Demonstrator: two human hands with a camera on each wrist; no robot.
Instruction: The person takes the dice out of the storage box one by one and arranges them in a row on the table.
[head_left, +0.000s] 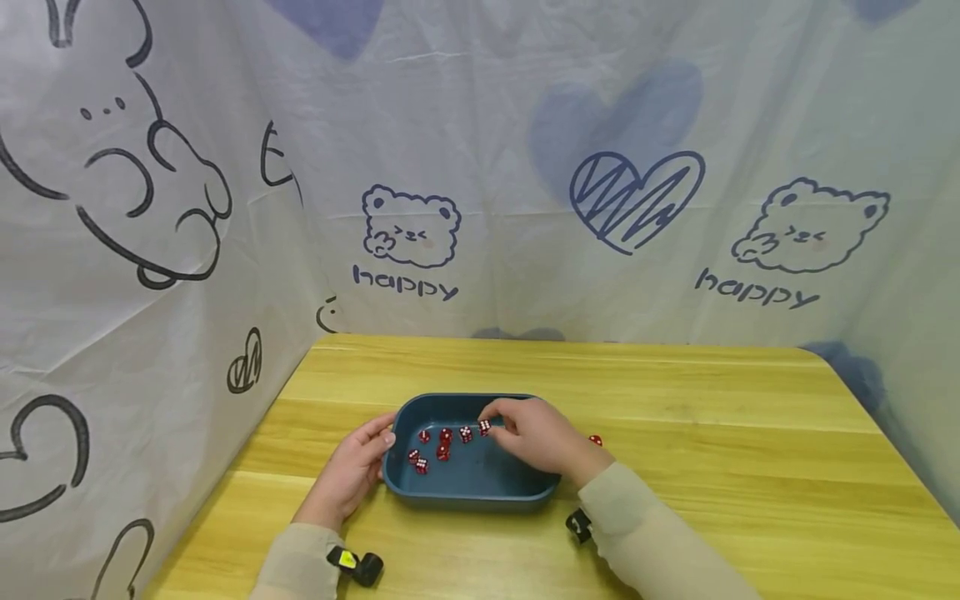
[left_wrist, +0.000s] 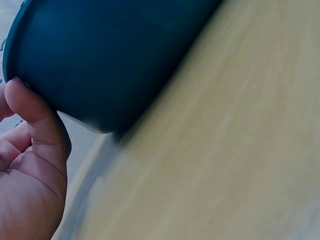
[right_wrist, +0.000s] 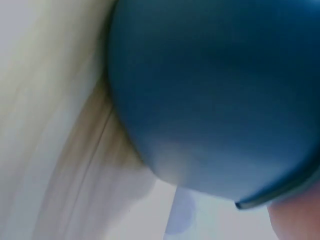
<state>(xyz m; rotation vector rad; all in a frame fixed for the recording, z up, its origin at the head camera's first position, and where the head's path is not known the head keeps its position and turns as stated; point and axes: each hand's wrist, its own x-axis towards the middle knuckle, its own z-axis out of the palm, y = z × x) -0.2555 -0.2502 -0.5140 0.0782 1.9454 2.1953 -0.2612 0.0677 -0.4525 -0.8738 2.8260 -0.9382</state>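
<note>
A dark blue rectangular tray (head_left: 477, 503) sits on the table with several red, white-dotted dice (head_left: 444, 452) spread over its left half. My left hand (head_left: 352, 468) holds the tray's left end, and in the left wrist view the thumb (left_wrist: 35, 107) lies against the tray wall (left_wrist: 110, 55) just below its rim. Reaching over the right end, my right hand (head_left: 542, 435) pinches one red die (head_left: 484, 427) between thumb and forefinger above the tray floor. Mostly the tray's outer wall (right_wrist: 215, 100) fills the right wrist view, with only a sliver of the hand at lower right.
Another red die (head_left: 596, 439) lies on the table to the right of the tray, beside my right wrist. The yellow wood-grain table (head_left: 720, 417) extends around the tray. White printed curtains (head_left: 510, 275) hang behind the table and at its sides.
</note>
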